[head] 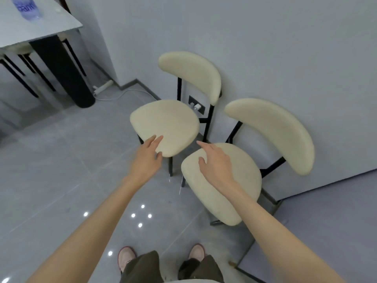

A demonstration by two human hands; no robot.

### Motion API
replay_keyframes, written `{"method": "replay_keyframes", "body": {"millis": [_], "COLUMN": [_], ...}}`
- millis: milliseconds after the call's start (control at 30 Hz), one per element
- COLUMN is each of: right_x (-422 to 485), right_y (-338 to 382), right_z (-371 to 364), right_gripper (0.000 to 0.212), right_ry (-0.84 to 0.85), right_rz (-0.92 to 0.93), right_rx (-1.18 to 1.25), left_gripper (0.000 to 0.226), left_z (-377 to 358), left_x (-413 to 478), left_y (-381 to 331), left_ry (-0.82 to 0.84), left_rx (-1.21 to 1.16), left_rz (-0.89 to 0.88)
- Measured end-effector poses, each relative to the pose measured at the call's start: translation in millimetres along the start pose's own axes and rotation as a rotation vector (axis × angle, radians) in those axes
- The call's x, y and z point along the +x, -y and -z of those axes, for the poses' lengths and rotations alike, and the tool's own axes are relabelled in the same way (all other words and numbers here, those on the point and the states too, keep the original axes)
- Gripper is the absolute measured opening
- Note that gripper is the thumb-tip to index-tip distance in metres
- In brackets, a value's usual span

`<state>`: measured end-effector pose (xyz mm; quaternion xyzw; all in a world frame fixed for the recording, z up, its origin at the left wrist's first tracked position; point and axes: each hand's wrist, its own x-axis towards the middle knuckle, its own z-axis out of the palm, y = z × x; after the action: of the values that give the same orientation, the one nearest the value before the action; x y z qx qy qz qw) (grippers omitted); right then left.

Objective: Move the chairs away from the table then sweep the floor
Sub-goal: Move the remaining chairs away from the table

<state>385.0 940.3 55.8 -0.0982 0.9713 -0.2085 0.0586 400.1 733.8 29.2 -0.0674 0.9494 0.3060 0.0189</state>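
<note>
From the head view, two cream padded chairs with black metal legs stand side by side against the grey wall. The far chair is at 12 o'clock and the near chair at 2 o'clock. Both seats face the person.

The left hand lies at the front edge of the far chair's seat with straight fingers, gripping nothing. The right hand is spread loosely over the near chair's seat, also holding nothing. I cannot tell whether either hand touches the cushion.

The grey glass-topped table stands well apart at 10 o'clock, with more black chair legs showing beneath it. Those are probably next, and the left hand is the nearer.
</note>
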Motion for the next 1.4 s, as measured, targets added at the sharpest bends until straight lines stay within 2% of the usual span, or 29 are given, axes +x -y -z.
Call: {"method": "replay_keyframes", "body": {"millis": [100, 400, 700, 933, 1133, 1400], "right_x": [1.6, 19.2, 57.5, 101.9, 150.0, 192.4], "right_y": [46.2, 242.4, 419.5, 555.2, 691.6, 843.4], "right_z": [-23.1, -114.9, -194.0, -266.7, -325.5, -373.2], "right_gripper": [0.052, 0.053, 0.052, 0.052, 0.053, 0.054], "right_ry": [0.047, 0.136, 0.227, 0.317, 0.410, 0.518], "right_rz": [0.065, 0.276, 0.482, 0.652, 0.782, 0.918], "right_rx": [0.013, 0.010, 0.025, 0.039, 0.053, 0.009], "left_gripper": [0.054, 0.052, 0.051, 0.050, 0.048, 0.046], "left_z": [31.1, 156.4, 259.7, 324.0, 402.3, 488.6], "left_x": [-17.1, -68.7, -104.8, -113.4, -100.6, -97.5], "left_y": [38.9, 209.9, 361.5, 476.3, 580.9, 686.8], "left_ry": [-0.019, -0.130, -0.274, -0.352, -0.486, -0.570], "left_rx": [0.018, 0.128, 0.059, 0.040, 0.022, -0.011], "left_rz": [0.026, 0.248, 0.469, 0.617, 0.765, 0.884]}}
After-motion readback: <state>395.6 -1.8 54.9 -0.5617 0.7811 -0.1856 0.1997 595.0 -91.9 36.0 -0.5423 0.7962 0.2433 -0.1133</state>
